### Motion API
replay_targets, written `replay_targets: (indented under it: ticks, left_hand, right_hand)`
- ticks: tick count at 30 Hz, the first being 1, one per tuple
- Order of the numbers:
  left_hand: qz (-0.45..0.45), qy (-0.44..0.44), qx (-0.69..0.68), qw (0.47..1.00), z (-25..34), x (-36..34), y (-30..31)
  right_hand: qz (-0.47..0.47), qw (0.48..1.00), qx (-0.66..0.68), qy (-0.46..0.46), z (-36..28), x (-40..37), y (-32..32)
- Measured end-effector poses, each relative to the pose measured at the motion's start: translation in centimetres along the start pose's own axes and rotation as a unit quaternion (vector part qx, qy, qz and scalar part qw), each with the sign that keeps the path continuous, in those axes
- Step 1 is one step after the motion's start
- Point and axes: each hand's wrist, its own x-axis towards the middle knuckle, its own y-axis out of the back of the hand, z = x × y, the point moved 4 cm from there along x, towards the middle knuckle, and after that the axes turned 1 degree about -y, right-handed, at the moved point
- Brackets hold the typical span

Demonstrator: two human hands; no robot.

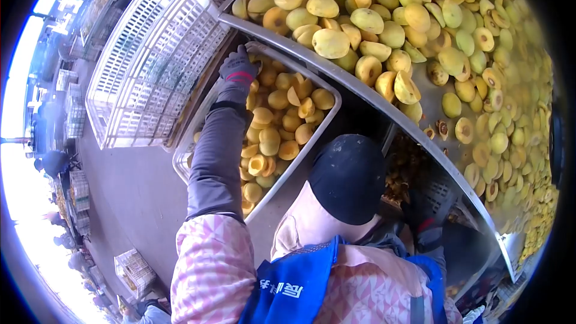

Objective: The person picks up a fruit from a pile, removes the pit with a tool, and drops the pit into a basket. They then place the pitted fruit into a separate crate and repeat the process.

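Note:
My left hand (239, 67), in a dark grey glove with a pink band, reaches out to the far corner of a white plastic crate (332, 108). Its fingers are bent over the crate's rim. Inside the crate lie peeled yellow peach halves (268, 138), some with the hollow side up. My right hand (422, 209), also gloved, is low under the edge of the metal table, beside a dark heap of brownish scraps (403, 171). Shadow hides its fingers, so I cannot make out whether it holds anything.
A metal table (372, 97) with a raised rim carries many cut peach halves (367, 20) on the right. White slatted crates (150, 66) stand stacked to the left of the filled one. Another crate (134, 271) sits on the floor (129, 204). People are blurred at far left.

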Motion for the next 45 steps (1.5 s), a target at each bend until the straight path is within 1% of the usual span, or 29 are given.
replay_targets:
  ticks: [2, 3, 6, 8, 10, 11, 12, 13, 15, 16, 17, 18, 19, 20, 21, 22, 23, 24, 25, 26, 27, 28, 30, 33, 36, 39, 42, 44, 45]
  left_hand:
    - [0.069, -0.028, 0.103, 0.992, 1.5, -0.2, -1.3]
    - [0.048, -0.059, 0.063, 0.995, 1.9, -0.3, -1.9]
    - [0.244, -0.215, 0.076, 0.943, 0.8, -1.4, -5.4]
    - [0.254, -0.216, 0.116, 0.936, -0.9, -2.5, -7.4]
    - [0.207, -0.212, -0.078, 0.952, -3.7, -1.9, -8.9]
    - [0.243, -0.189, 0.023, 0.951, -3.3, -2.6, -8.2]
    - [0.221, -0.187, 0.064, 0.955, -2.3, -2.9, -7.7]
    - [0.210, -0.182, 0.055, 0.959, -2.5, -2.7, -8.0]
    - [0.189, -0.177, 0.005, 0.966, -3.0, -3.1, -9.6]
    - [0.177, -0.175, -0.037, 0.968, -3.6, -3.9, -10.4]
    - [0.125, -0.158, -0.021, 0.979, -5.2, -4.1, -12.0]
    - [0.127, -0.187, 0.007, 0.974, -7.3, -3.9, -13.6]
    - [0.074, -0.179, 0.018, 0.981, -8.2, -4.6, -13.5]
    - [0.023, -0.175, 0.028, 0.984, -7.7, -4.5, -13.1]
    - [-0.041, -0.159, 0.096, 0.982, -5.7, -5.5, -10.0]
    - [-0.105, -0.140, 0.163, 0.971, -3.5, -6.9, -6.9]
    - [-0.045, -0.137, 0.110, 0.983, -5.1, -4.4, -6.8]
    - [-0.016, -0.091, 0.013, 0.996, -2.5, -5.1, -2.9]
    - [0.052, -0.087, -0.027, 0.994, 2.2, -8.6, 3.0]
    - [0.118, -0.082, -0.068, 0.987, 6.3, -11.6, 7.5]
    - [0.192, -0.186, -0.143, 0.953, 8.9, -12.0, 9.2]
    - [0.260, -0.286, -0.215, 0.897, 11.3, -12.6, 10.9]
    - [0.312, -0.465, -0.196, 0.805, 19.6, -15.6, 14.9]
    - [0.297, -0.568, -0.193, 0.743, 30.7, -16.9, 15.8]
    - [0.226, -0.619, -0.222, 0.718, 40.3, -15.0, 14.0]
    - [0.224, -0.656, -0.175, 0.700, 48.1, -14.1, 13.1]
    - [0.158, -0.604, -0.131, 0.770, 53.9, -11.6, 11.7]
    - [0.178, -0.604, -0.125, 0.767, 56.6, -10.3, 11.2]
    - [0.176, -0.587, -0.108, 0.783, 57.4, -10.5, 11.3]
  right_hand:
    - [0.015, 1.000, -0.005, 0.018, 0.9, 0.0, -0.3]
    - [0.030, 0.999, -0.011, 0.041, 0.8, -0.1, -0.2]
    - [0.023, 0.998, 0.032, 0.058, -0.7, -0.3, 1.3]
    - [0.015, 0.999, 0.026, 0.020, -2.6, -0.7, 3.5]
    - [0.002, 0.999, 0.027, -0.018, -3.2, -1.0, 4.4]
    - [-0.019, 0.999, 0.026, -0.030, -3.0, -0.5, 4.3]
    - [-0.043, 0.998, 0.025, -0.035, -2.6, -0.2, 4.0]
    - [-0.033, 0.998, 0.031, -0.046, -2.0, -0.1, 3.5]
    - [0.069, 0.994, 0.083, 0.015, -1.5, 0.2, 2.8]
    - [0.076, 0.993, 0.092, 0.013, -1.3, 0.2, 2.7]
    - [0.052, 0.997, 0.057, 0.009, -1.2, 0.3, 2.3]
    - [0.027, 0.999, 0.021, 0.007, -1.1, 0.1, 1.7]
    - [0.035, 0.999, 0.027, 0.009, 0.9, 0.8, -1.7]
    - [0.066, 0.992, -0.077, 0.080, 3.9, 2.4, -7.3]
    - [0.098, 0.968, -0.181, 0.145, 3.3, 2.6, -7.5]
    - [0.113, 0.968, -0.178, 0.138, 4.1, 2.6, -7.2]
    - [0.110, 0.987, -0.086, 0.074, 1.7, 0.9, -2.4]
    - [0.104, 0.994, 0.010, 0.011, 0.4, -0.6, 1.0]
    - [0.114, 0.993, 0.015, 0.008, 0.2, -1.0, 2.3]
    - [0.074, 0.997, -0.026, 0.002, 0.3, -1.2, 3.0]
    - [0.033, 0.997, -0.068, -0.005, 0.3, -1.6, 3.5]
    - [0.042, 0.997, -0.065, -0.007, 0.2, -2.4, 4.3]
    - [0.107, 0.976, 0.003, 0.190, -1.6, -4.9, 6.2]
    - [0.256, 0.931, 0.127, 0.226, -3.3, -8.2, 14.5]
    - [0.416, 0.880, 0.132, 0.184, -0.4, -6.9, 22.4]
    - [0.523, 0.829, 0.110, 0.166, 3.5, -2.7, 30.1]
    - [0.546, 0.822, 0.091, 0.134, 7.3, 4.0, 36.0]
    - [0.516, 0.838, 0.111, 0.141, 7.5, 7.6, 38.9]
    - [0.539, 0.827, 0.066, 0.145, 7.7, 10.2, 39.8]
